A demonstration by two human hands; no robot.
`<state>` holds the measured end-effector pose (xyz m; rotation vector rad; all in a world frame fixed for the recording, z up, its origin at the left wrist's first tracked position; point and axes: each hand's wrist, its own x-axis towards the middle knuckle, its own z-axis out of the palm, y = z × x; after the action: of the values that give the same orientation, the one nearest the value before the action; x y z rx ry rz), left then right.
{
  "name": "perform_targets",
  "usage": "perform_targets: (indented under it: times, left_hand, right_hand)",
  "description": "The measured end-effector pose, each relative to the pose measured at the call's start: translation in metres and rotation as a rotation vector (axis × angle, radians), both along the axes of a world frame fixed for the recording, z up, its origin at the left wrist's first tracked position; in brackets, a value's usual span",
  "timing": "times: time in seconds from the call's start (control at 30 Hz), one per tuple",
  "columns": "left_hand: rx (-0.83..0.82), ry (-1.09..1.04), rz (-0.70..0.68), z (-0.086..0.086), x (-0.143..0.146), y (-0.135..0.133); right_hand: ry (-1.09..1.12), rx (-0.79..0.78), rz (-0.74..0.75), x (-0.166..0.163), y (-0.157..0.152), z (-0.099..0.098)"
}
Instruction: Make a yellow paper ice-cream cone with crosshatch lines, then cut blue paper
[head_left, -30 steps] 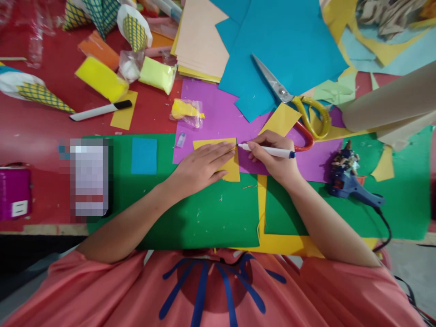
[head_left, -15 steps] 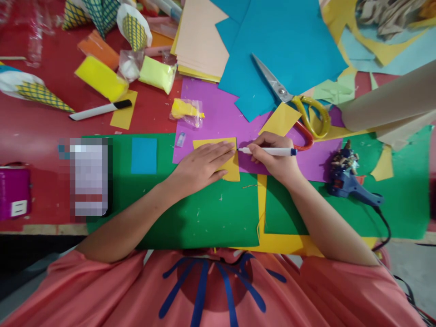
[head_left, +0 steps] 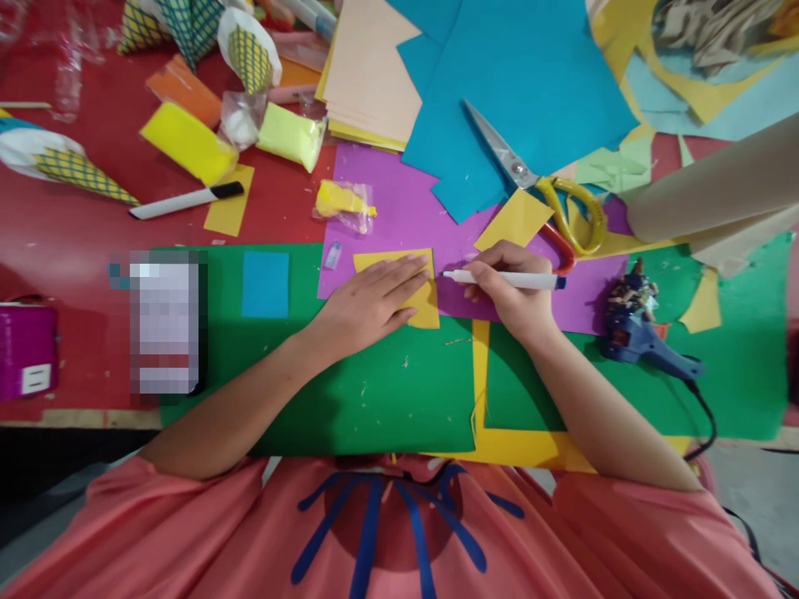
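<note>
Presses the yellow card [head_left: 427, 308] flat over the purple sheet's [head_left: 403, 208] near edge with a flattened left hand [head_left: 374, 298]. Pinches the white marker [head_left: 535, 281] in the right hand [head_left: 517, 304], with its long axis left to right and tip just beside the card's right edge.

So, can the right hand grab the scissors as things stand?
Probably not as is: the right hand is holding the white marker. Otherwise the scissors lie just beyond it, yellow loop looking uncovered.
</note>
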<state>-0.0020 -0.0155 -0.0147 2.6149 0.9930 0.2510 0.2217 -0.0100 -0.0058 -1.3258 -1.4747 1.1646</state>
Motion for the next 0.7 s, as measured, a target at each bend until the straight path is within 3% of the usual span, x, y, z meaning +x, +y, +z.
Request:
perform_targets:
  times: [0.7]
  left_hand:
    - [0.012,-0.009,0.004,-0.0008,-0.0006,0.0007]
  right_hand:
    - [-0.173,0.017,0.107,-0.0024,0.0015,-0.0006]
